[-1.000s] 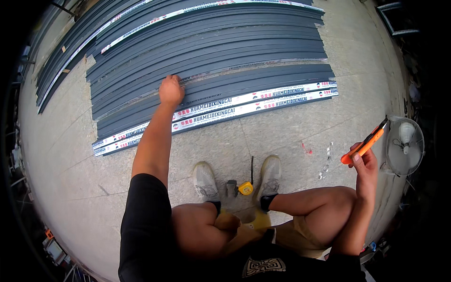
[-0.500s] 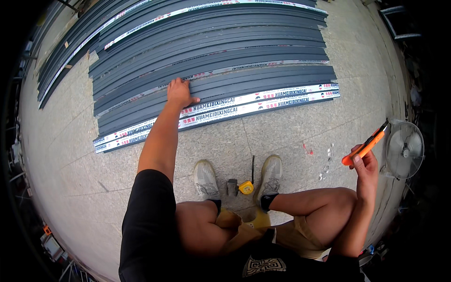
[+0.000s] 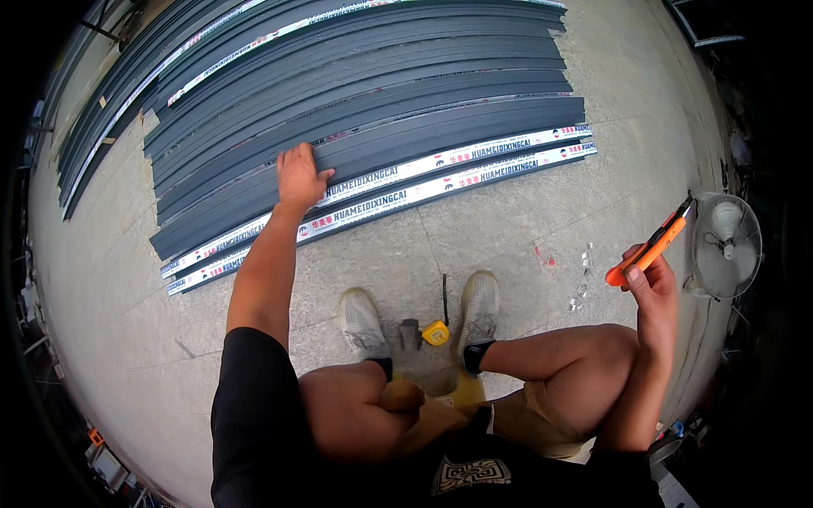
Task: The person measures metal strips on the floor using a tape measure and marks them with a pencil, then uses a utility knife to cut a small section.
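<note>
- Grey speckled floor (image 3: 508,241) spreads across the view, crossed by thin joint lines, its edges bent and swallowed by black toward the rim.
- From 10 to 1 o'clock lie rows of dark grey profiles (image 3: 364,103); the farthest are cut off by the upper edge, so their number is hard to tell.
- Two near profiles bear white printed film (image 3: 381,201), a narrow dark gap running between them.
- At 10 o'clock the left hand (image 3: 301,176) rests back upward across the near profiles, spread, thumb out to the side; its palm is hidden, so how hard it presses cannot be told.
- At 3 o'clock the right hand (image 3: 650,284) pinches an orange cutter (image 3: 650,251) between thumb and fingers, tip toward 1 o'clock; part of the handle is covered.
- Just beyond that tip stands a round fan (image 3: 726,239), its blades indistinct behind the guard.
- Near 6 o'clock, between two pale shoes, a yellow tape measure (image 3: 435,333) sits beside a dark block (image 3: 410,333), whose kind is unclear.
- Below them, something yellow (image 3: 468,391) is mostly covered by the legs.
- Toward 4 o'clock lie small clear scraps (image 3: 580,292); clutter at 8 o'clock dissolves into shadow.
</note>
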### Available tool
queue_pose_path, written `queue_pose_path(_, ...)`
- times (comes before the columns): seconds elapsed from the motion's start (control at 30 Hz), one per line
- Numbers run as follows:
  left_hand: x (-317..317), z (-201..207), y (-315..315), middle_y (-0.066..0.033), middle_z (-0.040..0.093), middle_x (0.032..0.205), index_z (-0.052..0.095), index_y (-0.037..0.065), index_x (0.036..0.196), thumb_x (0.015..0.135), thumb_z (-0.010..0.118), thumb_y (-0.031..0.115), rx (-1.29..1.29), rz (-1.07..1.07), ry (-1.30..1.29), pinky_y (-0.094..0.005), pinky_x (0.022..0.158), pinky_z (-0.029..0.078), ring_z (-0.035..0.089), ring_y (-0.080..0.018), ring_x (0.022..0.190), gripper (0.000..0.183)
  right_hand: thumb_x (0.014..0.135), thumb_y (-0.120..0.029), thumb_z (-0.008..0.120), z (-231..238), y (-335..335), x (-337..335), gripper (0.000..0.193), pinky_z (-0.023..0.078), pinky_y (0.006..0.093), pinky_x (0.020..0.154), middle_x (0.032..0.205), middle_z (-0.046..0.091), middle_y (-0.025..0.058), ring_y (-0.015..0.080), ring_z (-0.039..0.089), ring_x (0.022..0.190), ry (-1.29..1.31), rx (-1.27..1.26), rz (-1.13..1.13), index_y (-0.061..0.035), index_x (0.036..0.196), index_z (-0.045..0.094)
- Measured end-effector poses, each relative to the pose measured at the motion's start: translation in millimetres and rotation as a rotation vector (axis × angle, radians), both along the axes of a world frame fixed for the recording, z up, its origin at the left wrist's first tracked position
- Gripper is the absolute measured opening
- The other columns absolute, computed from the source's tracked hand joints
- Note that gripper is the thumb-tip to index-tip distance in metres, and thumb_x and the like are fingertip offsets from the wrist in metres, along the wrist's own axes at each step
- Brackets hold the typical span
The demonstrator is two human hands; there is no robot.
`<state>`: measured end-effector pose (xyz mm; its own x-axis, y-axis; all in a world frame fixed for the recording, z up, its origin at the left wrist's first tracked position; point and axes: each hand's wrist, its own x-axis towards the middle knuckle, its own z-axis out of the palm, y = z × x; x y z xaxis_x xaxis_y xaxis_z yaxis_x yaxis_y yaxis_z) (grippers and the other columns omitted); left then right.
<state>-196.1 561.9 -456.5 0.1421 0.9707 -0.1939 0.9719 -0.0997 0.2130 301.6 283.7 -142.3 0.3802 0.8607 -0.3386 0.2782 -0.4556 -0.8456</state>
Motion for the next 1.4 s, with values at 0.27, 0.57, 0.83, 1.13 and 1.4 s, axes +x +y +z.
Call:
queue_pose_path(0.27,-8,101,-39,-0.024,0.072,0.127,0.065,-0.001,0.134,0.089,0.093,0.034,0.297,-0.231,-0.142,-0.0549,0.115,0.04,0.063,-0.0437,0.127,0.063,0.104,-0.035,0.084,14,-20,15,0.043,0.049,0.0271,0.083,0.099,0.076,0.0021,0.0091,0.065,0.091,-0.006,0.048,-0.005,-0.003,0.126,0.068)
queue_pose_path(0.57,-81,102,-199,-0.0248,0.07,0.128,0.064,0.0,0.136,0.086,0.094,0.039,0.189,-0.096,-0.289,-0.0546,0.114,0.041,0.063,-0.0451,0.124,0.07,0.107,-0.033,0.081,23,-41,11,0.036,0.048,0.027,0.081,0.099,0.076,0.0016,0.008,0.062,0.089,0.013,0.067,0.04,-0.0038,0.125,0.069)
queue_pose_path(0.83,-52,56,-275,-0.0239,0.07,0.129,0.063,0.0,0.138,0.087,0.094,0.039,0.049,-0.106,-0.416,-0.0543,0.115,0.041,0.062,-0.0456,0.127,0.071,0.108,-0.033,0.08,41,-48,-7,0.034,0.047,0.0268,0.08,0.1,0.073,0.0001,0.0076,0.06,0.089,-0.028,0.05,0.067,-0.0047,0.125,0.069)
queue_pose_path(1.13,-43,-15,-269,-0.0185,0.07,0.133,0.064,0.004,0.138,0.086,0.095,0.039,-0.052,-0.126,-0.425,-0.0545,0.116,0.04,0.061,-0.0431,0.129,0.07,0.108,-0.036,0.079,28,-46,-43,0.035,0.046,0.0267,0.082,0.1,0.071,0.0,0.0079,0.057,0.089,-0.09,0.019,0.104,-0.0053,0.124,0.07)
queue_pose_path(1.4,-31,-31,-265,-0.0176,0.071,0.141,0.066,0.007,0.139,0.086,0.095,0.029,-0.114,-0.086,-0.303,-0.0533,0.124,0.039,0.06,-0.0407,0.139,0.065,0.11,-0.037,0.078,10,-44,-34,0.037,0.047,0.0275,0.084,0.103,0.07,0.0,0.0085,0.058,0.091,-0.151,0.019,0.112,-0.0045,0.126,0.071)
